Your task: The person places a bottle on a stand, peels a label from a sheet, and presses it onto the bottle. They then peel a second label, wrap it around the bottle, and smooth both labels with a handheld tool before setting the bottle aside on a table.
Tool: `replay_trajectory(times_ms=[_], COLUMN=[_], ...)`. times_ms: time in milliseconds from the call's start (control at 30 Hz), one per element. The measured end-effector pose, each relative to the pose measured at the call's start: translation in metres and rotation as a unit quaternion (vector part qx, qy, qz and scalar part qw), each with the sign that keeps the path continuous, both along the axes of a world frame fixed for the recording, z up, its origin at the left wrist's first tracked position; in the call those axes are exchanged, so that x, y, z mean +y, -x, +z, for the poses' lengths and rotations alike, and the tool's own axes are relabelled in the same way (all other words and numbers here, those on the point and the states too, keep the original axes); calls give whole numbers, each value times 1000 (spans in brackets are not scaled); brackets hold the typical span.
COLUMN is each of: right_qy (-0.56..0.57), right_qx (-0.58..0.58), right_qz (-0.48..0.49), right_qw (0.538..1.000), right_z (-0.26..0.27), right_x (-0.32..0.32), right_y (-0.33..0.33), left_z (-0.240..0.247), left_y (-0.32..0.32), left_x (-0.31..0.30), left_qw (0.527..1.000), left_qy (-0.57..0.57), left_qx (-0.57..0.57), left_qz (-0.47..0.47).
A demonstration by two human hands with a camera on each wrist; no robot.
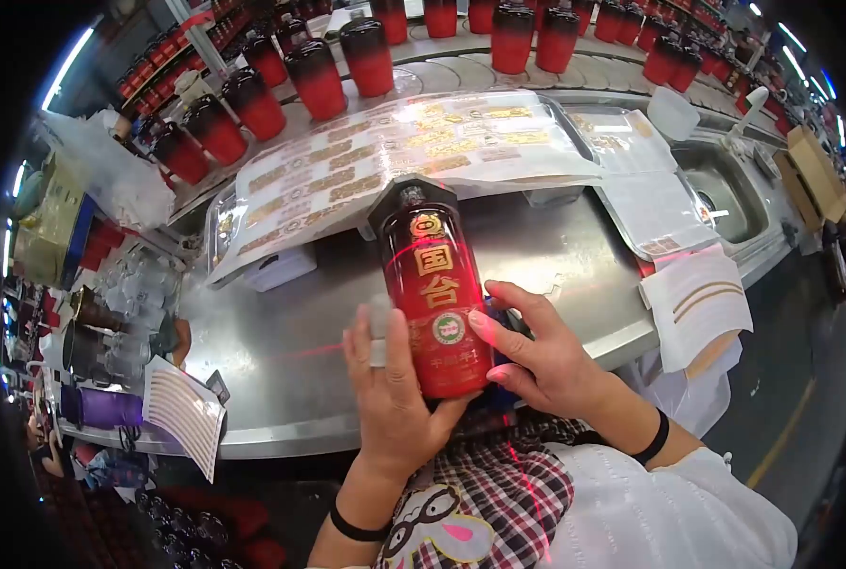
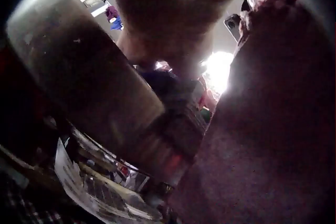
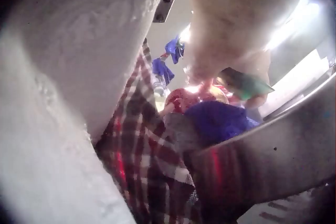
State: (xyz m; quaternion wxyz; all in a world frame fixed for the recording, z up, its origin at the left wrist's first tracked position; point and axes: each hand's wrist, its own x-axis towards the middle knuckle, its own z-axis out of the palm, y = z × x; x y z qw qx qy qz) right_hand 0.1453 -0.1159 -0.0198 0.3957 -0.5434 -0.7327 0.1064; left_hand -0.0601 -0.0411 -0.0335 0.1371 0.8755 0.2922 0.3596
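Observation:
A red glass bottle [image 1: 406,284] with a dark neck and gold lettering leans over the steel table's front edge, neck pointing away. My left hand [image 1: 399,403] grips its lower end, fingers along the left side and thumb at the base. Whitish tape wraps one left finger. On the bottle's front is a round green-and-white emblem [image 1: 449,328]. My right hand [image 1: 556,356] has its fingers spread over the bottle's right side, one fingertip pressing beside the emblem. A blue cloth [image 3: 220,121] shows below the right hand in the right wrist view. The left wrist view is dark.
Behind the bottle lie sheets of gold stickers [image 1: 347,161] on a tray. Red-and-black bottles [image 1: 314,81] line the conveyor beyond. Striped sticker sheets hang at the left [image 1: 184,417] and right [image 1: 698,303] edges. A sink [image 1: 726,194] is at right.

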Motion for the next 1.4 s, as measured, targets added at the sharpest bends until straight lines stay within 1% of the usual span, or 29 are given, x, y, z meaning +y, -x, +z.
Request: replay_trajectory(times_ms=[67,100,200,233,333,433,733,933,1133,1400], right_qy=[-16,-25,-39,-40,-30,-17,-20,-14,-15,-18], right_qx=[-10,-21,-27,-25,-9,-13,-35,-37,-30,-25], right_qz=[-2,-3,-12,-10,-3,4,4,-3,4,8], right_qw=[1000,999,999,999,1000,1000,999,999,999,1000], right_z=[1,1,1,1,2,6,-2,-2,-2,-3], right_x=[1,0,-3,-3,-1,3,3,1,2,3], right_y=[-1,-3,-8,-8,-5,-1,-2,-3,-2,-2], left_z=[-6,-15,-24,-17,-2,-8,-10,-9,-13,-13], left_y=[-1,2,10,7,1,2,3,1,2,2], left_x=[4,5,9,7,4,5,7,4,2,3], left_qw=[1000,998,980,993,1000,999,999,999,999,999], left_qy=[-17,34,173,102,5,3,-7,17,-23,-1], left_qx=[9,-18,-75,-31,2,22,25,-1,12,-4], left_qz=[-19,-43,-64,-43,-9,-25,-34,-36,-28,-41])
